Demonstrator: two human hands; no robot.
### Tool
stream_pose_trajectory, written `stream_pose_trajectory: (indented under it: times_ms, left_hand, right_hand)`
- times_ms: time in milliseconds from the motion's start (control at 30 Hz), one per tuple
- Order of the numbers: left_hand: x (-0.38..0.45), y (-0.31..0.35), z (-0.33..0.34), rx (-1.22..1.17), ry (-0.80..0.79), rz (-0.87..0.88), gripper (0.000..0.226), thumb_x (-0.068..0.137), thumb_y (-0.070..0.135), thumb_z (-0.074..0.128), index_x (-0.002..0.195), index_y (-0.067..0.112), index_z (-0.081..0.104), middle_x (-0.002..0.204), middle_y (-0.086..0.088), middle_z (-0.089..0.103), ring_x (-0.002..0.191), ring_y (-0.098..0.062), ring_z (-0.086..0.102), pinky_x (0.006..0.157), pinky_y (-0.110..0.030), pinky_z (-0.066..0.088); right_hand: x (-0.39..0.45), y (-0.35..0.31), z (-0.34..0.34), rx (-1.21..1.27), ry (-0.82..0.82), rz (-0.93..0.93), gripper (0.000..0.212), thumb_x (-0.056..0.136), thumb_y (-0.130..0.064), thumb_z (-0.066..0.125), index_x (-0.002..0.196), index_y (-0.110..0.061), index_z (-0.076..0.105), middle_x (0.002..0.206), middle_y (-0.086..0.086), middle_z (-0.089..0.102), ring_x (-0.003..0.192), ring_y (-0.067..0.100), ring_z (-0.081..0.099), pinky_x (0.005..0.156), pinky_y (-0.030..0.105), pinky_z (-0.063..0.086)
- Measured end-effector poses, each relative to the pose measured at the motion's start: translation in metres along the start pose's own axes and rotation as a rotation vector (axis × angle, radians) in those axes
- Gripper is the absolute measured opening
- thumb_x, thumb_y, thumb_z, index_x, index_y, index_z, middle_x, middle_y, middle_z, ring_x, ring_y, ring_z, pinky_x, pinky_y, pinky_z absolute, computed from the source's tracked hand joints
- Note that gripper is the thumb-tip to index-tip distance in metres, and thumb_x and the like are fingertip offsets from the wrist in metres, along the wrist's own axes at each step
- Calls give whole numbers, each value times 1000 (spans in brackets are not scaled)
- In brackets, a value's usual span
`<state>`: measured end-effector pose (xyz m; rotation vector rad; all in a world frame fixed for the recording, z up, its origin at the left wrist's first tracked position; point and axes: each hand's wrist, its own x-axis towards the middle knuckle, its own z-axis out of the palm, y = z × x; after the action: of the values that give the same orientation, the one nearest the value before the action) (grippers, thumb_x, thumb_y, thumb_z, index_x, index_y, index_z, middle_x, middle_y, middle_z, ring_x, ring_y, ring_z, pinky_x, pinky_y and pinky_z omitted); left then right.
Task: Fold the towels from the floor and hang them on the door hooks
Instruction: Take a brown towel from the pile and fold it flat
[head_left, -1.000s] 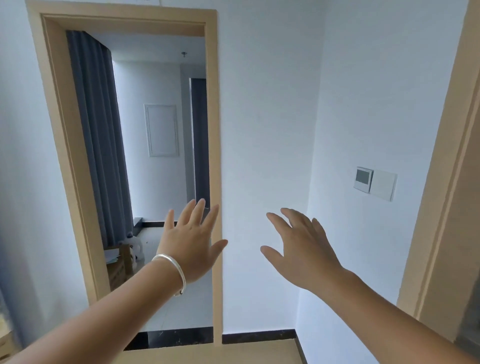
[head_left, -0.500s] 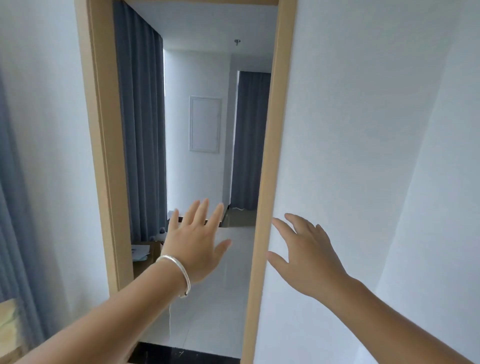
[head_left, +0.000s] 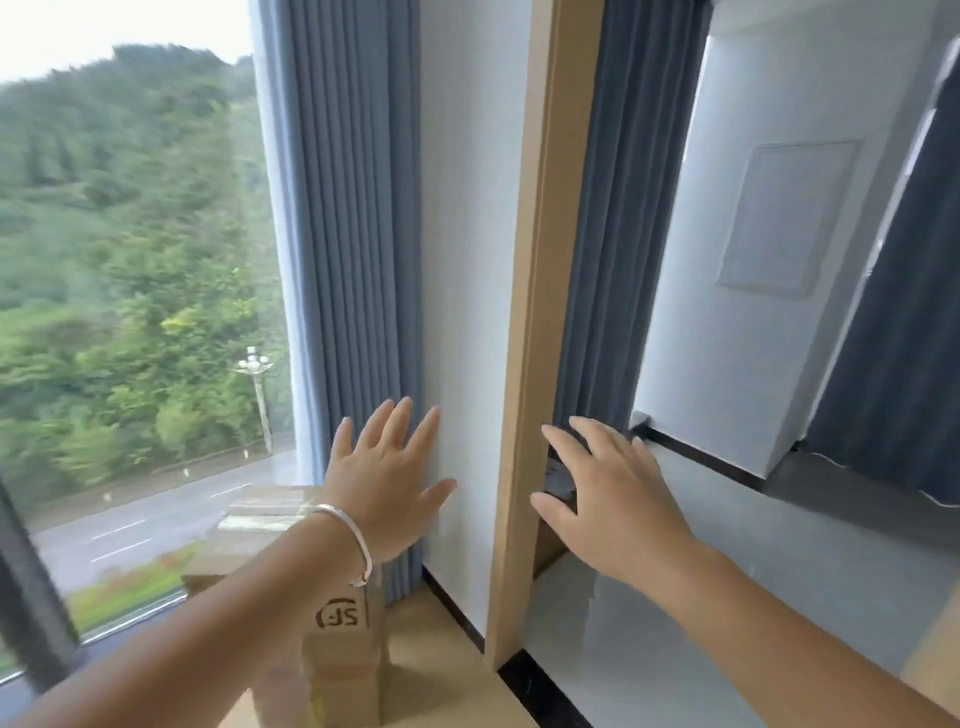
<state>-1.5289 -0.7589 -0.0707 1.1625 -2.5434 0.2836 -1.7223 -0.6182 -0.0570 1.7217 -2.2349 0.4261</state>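
While no towel and no door hook shows anywhere in this view, the step in hand looks to me like finding the towels, so the sensible thing is to drop the gaze to the floor and sweep it slowly; the frame is smeared, which suggests the head is turning too fast to spot cloth lying low.

The big floor-to-ceiling window (head_left: 130, 312) fills the left side, with green hillside and a grey road outside. Beside it hang long blue-grey pleated curtains (head_left: 348, 234), then a strip of white wall (head_left: 467, 260), then the tall light-wood door frame (head_left: 540, 312) leading to a second room with a pale glossy floor (head_left: 779, 545) and more dark curtains. The near floor is light wood laminate (head_left: 431, 654) edged by a black skirting. A stack of brown cardboard boxes (head_left: 337, 649) printed with a logo stands by the window.

Both arms reach forward and hold nothing. The left hand (head_left: 387, 483), with a thin silver bangle (head_left: 353, 540) at the wrist, has its fingers spread wide in front of the curtain. The right hand (head_left: 613, 499) is likewise splayed and empty, before the doorway.
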Motion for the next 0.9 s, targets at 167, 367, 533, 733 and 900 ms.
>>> stream_pose_trajectory:
  times_ms: [167,367,533,733,900]
  left_hand:
    - [-11,-62,16,117,-69,-280,76,91,67,21,151,33,-10,161,0,-5,148,-20,-8,119,-51,1]
    - [-57,-120,36,202,-179,-573,75,91,67,25,151,33,-5,161,-2,0,148,-21,-2,118,-53,6]
    - [-91,-174,67,195,-223,-714,75,91,66,28,151,33,-3,161,-3,1,148,-21,-1,118,-53,6]
    - [-131,-232,132,129,-342,-823,74,92,64,30,152,31,1,161,-4,4,148,-21,1,117,-52,8]
    - [-171,-281,204,39,-459,-920,73,93,63,29,151,32,-2,161,-3,1,147,-21,0,116,-52,10]
  right_hand:
    - [84,-34,59,131,-79,-269,70,91,-60,40,150,-33,15,156,-1,20,144,17,15,118,47,13]
    - [130,-108,123,274,-177,-522,70,91,-59,44,150,-34,17,156,-2,22,144,18,16,118,50,15]
    - [147,-170,182,348,-266,-634,66,90,-57,46,147,-35,21,153,-2,27,141,19,22,117,47,14]
    - [155,-235,259,314,-382,-687,70,89,-57,47,149,-33,20,155,-1,24,142,20,21,117,47,10]
    - [152,-281,332,273,-516,-712,70,90,-58,45,150,-33,19,156,-2,22,143,17,18,118,45,10]
